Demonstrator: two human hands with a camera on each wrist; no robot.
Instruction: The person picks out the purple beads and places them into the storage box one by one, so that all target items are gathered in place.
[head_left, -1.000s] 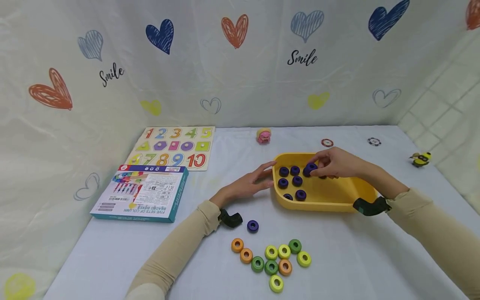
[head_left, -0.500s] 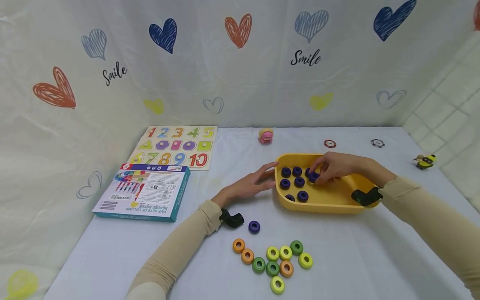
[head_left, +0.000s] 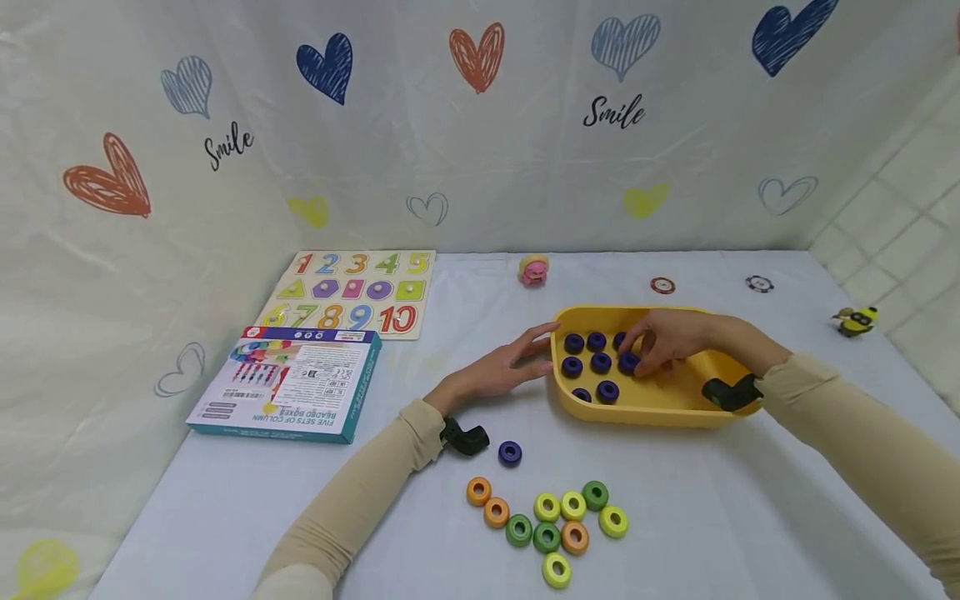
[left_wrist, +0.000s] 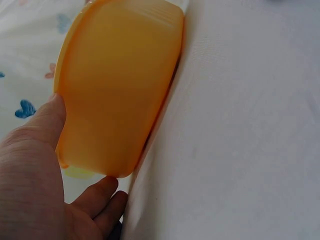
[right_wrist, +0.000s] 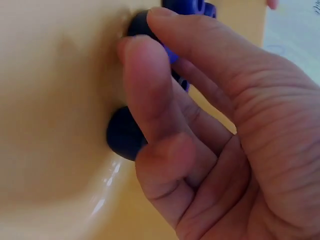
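A yellow tray stands on the table with several dark purple ring beads in its left part. My right hand is inside the tray, thumb and fingertips pinching one purple bead low at the floor. In the right wrist view that bead sits against the thumb tip. My left hand touches the tray's left end, its fingers fairly straight. The left wrist view has the thumb at the rim of the tray and other fingers near its lower corner.
In front lie a loose purple bead and several orange, green and yellow beads. A box and a number puzzle board are at left. Behind are a pink toy and two chips; a bee toy is far right.
My right hand has moved a purple bead slightly toward me and lowered it to the tray floor, beside the others. My left hand stays at the tray's end.
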